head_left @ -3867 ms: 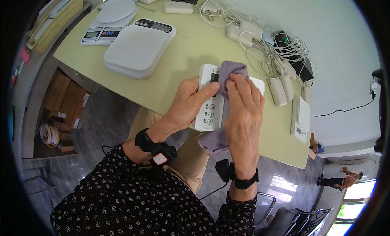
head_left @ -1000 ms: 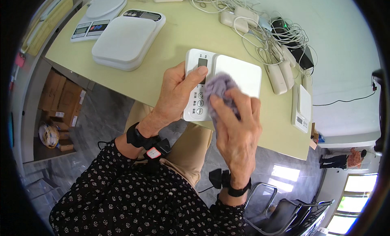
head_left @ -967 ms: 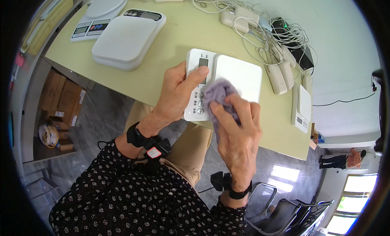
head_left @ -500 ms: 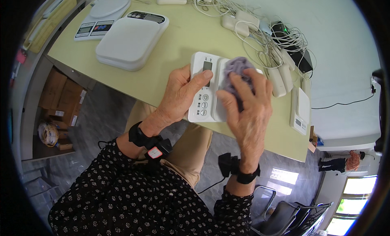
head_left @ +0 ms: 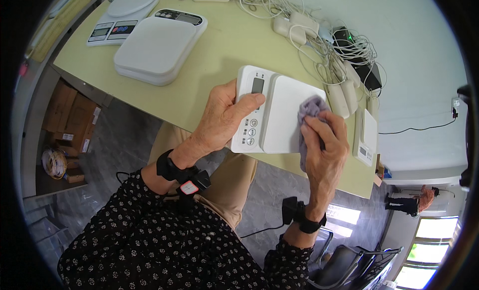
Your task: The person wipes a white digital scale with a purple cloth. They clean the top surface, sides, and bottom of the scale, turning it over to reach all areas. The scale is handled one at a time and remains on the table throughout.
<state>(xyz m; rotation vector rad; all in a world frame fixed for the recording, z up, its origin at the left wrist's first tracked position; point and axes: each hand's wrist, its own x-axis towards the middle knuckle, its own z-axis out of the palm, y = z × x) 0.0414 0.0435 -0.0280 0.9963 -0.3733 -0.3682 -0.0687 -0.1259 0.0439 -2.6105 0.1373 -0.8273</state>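
Observation:
A white digital kitchen scale (head_left: 287, 115) is held tilted above the front edge of the table. My left hand (head_left: 219, 115) grips its control end, the thumb lying over the small grey display and the fingers hidden beneath. My right hand (head_left: 327, 147) pinches a crumpled grey-purple cloth (head_left: 312, 108) against the far right edge of the scale's flat weighing plate. Part of the cloth hangs down below the fingers. Both wrists wear black straps with small black boxes.
On the pale green table (head_left: 219, 50) stand a larger white scale (head_left: 157, 48) and a scale with a round plate (head_left: 130, 3) at the left. Tangled white cables and adapters (head_left: 319, 45) lie along the wall. Another small scale (head_left: 366, 135) sits at the right. A person (head_left: 411, 202) stands far off.
My right hand has slid the cloth from the middle of the weighing plate to its right edge, baring the plate. My left hand keeps its hold on the scale.

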